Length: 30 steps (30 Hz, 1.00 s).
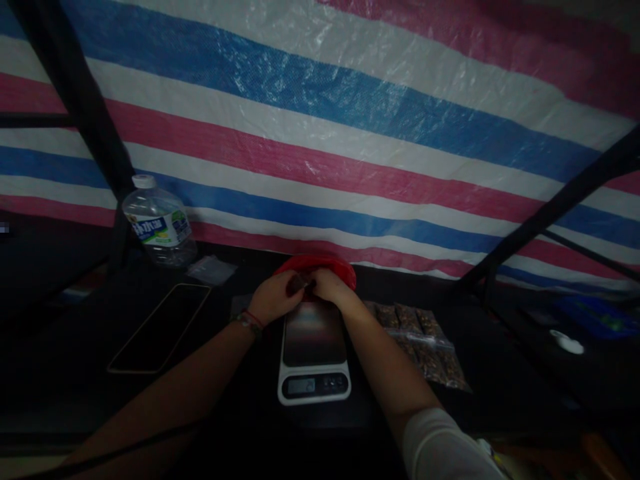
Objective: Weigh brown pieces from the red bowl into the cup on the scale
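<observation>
Grip narrow, left hand (pixel 277 295) and right hand (pixel 330 288) closed on small translucent item (pixel 301 283), its axis unclear | over far end of white rectangular scale (pixel 315 340), long axis pointing away, display (pixel 301 386) nearest wearer | round red bowl (pixel 344 268) just beyond | clear brown-filled packets (pixel 433 363) right, on black tabletop (pixel 500 380)

Smooth, glossy plate (pixel 316 340) on a white plastic scale (pixel 314 399), wrinkled, shiny woven-plastic sheet (pixel 320 127), clear plastic bottle (pixel 163 230)

Pale sleeve (pixel 445 443); red cord (pixel 255 318); dark bracelet (pixel 247 323)
</observation>
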### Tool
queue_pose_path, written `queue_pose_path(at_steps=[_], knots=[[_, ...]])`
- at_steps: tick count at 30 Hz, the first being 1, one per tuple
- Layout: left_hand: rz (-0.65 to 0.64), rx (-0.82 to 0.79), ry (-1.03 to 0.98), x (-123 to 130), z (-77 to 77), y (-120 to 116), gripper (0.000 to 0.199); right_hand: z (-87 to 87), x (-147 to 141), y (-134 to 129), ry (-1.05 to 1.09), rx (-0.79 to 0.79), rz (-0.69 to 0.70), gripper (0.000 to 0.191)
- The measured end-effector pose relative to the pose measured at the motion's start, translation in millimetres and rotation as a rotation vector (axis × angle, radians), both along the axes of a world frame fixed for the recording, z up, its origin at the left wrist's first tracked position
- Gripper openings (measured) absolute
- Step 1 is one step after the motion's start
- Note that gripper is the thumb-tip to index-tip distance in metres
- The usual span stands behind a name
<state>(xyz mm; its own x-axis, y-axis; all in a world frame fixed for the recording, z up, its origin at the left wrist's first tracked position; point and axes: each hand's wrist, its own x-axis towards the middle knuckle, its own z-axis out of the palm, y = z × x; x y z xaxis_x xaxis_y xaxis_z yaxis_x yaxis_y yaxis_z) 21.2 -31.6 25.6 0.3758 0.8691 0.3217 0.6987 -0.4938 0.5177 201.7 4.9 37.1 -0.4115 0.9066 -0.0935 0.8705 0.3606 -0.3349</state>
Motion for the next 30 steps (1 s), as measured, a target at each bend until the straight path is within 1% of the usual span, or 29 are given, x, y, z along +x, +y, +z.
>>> queue_pose_path(at_steps=[3, 5, 10, 13, 15, 18, 21, 26, 30], knots=[[0.07, -0.03, 0.042, -0.3, -1.5, -0.3, 0.029, 2.2, 0.8, 1.5, 0.015, 0.008, -0.006, 0.021], [0.083, -0.042, 0.074, -0.1, -2.4, 0.3, 0.029, 4.6, 2.4, 2.8, 0.062, 0.027, -0.031, 0.02], [0.073, -0.044, 0.128, 2.4, -6.3, 2.4, 0.031, 8.6, 1.5, 5.4, 0.377, 0.142, -0.16, 0.02], [0.093, -0.03, 0.142, 3.7, -9.5, 3.8, 0.035, 10.4, -6.2, 3.4, 0.475, 0.23, -0.199, 0.017], [0.118, -0.025, 0.148, 3.9, -11.2, 5.1, 0.037, 12.2, -11.8, 0.6, 0.464, 0.26, -0.178, 0.016], [0.163, -0.037, 0.16, 3.6, -12.9, 7.2, 0.04, 16.3, -16.2, -3.9, 0.42, 0.28, -0.076, 0.014], [0.165, -0.042, 0.149, 3.4, -13.9, 8.4, 0.041, 21.8, -14.8, -7.2, 0.393, 0.271, 0.0, 0.017], [0.174, -0.047, 0.12, 4.2, -14.9, 8.7, 0.043, 28.9, -12.4, -10.1, 0.42, 0.258, 0.033, 0.033], [0.182, -0.052, 0.121, 4.6, -15.1, 8.9, 0.043, 28.1, -14.2, -11.1, 0.409, 0.224, 0.046, 0.036]])
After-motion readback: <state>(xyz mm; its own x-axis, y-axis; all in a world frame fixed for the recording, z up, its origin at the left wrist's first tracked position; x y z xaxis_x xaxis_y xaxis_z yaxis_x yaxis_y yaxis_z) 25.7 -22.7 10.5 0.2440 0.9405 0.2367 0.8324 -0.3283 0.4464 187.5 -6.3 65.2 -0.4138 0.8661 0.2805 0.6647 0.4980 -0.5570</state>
